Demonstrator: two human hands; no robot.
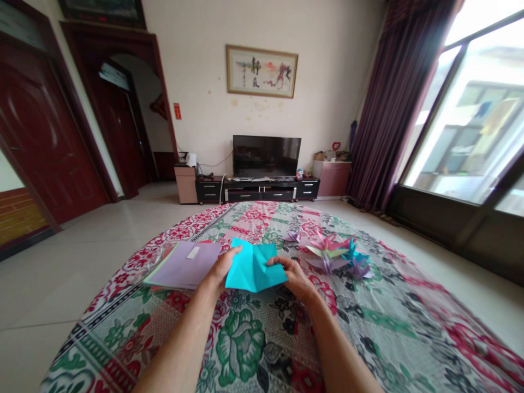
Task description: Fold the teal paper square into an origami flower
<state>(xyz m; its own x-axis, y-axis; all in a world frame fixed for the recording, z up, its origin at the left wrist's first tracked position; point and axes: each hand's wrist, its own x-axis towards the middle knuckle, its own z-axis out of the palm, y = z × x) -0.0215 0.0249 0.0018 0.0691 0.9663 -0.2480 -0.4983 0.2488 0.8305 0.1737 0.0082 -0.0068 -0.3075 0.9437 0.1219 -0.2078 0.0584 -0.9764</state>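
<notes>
Apparently mid-fold, I hold the creased turquoise paper sheet (244,268) over the tabletop (388,333), left hand (221,268) clamped on its left edge, right hand (296,278) on its right, and the next crease likely calls for aligned edges.

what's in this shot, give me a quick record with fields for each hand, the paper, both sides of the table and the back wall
left hand: holds the left side of the blue paper
right hand: holds its right side
paper state: creased, held above the patterned tablecloth
table left: paper stack, purple sheet uppermost, small white patch on it
table right: folded paper pieces in pink, green, blue and purple, clustered
back wall: framed picture above a television
</notes>
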